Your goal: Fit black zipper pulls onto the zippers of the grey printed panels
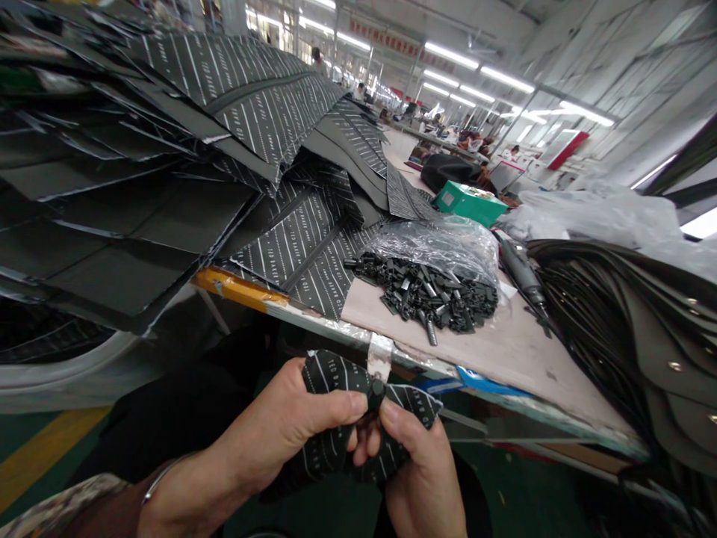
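Observation:
Both hands grip one piece of dark printed lining fabric (336,370) with white stripes and lettering, held just off the table's front edge. My left hand (302,415) is closed on its left part, thumb on top. My right hand (414,448) pinches the right part, its thumb close to the left one. Between the thumbs a small dark piece (377,390) shows, too covered to name for certain. Fingers of both hands curl underneath, partly hidden. Past the hands, on the table, lies a clear plastic bag (437,239) spilling many small dark metal zipper sliders (431,291).
Stacked striped lining panels (269,112) with zippers fill the left and hang over the edge. A green box (470,203), a grey power tool (520,269) and layered dark flaps with studs (627,321) occupy the right. Tape (380,357) covers the table's edge (330,329).

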The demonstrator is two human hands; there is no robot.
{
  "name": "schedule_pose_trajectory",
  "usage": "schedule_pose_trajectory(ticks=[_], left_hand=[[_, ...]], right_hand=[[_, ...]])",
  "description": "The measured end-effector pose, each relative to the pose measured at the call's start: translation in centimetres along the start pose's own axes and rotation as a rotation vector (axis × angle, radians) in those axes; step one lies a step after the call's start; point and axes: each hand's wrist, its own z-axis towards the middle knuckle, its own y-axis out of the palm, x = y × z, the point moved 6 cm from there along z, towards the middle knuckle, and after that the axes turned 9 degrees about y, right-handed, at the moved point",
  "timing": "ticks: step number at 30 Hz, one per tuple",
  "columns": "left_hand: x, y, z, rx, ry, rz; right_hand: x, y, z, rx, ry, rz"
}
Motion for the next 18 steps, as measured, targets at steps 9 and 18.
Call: schedule_pose_trajectory(ticks=[9, 18], left_hand=[[1.4, -0.2, 0.9, 0.012, 0.076, 0.190], [-2.1, -2.8, -3.3, -0.041, -0.115, 0.113]], right_hand=[[-0.4, -0.3, 0.7, 0.089, -0.052, 0.020], [3.9, -7.0, -4.2, 0.490, -0.041, -0.320]])
